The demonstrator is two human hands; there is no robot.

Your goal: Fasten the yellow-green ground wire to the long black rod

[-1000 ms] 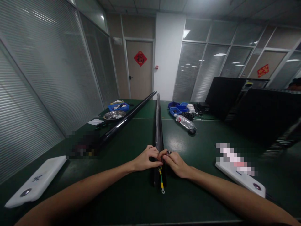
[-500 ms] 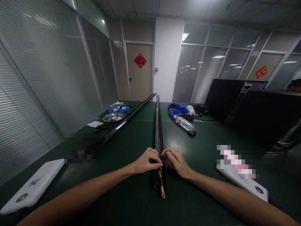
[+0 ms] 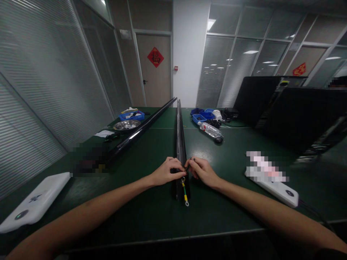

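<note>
A long dark metal rail runs away from me along the green table. At its near end, my left hand has thumb and fingers closed together over the rail; what they pinch is hidden. Just to the right, my right hand is closed around a thin dark tool, whose lower tip is by the left fingertips. Its exact kind is too small to make out. Below the fingers, a short green-and-yellow ground wire with a ring terminal hangs over the rail's near end.
Another long dark rail slants across the left side. A metal bowl and blue tray stand beyond it. Rightward are blue bins, a plastic bottle and black monitors. White devices flank my arms.
My view has tipped downward, so the table's front edge now shows. Both hands stay at the rail's near end, with the right fingers slightly shifted around the thin tool.
</note>
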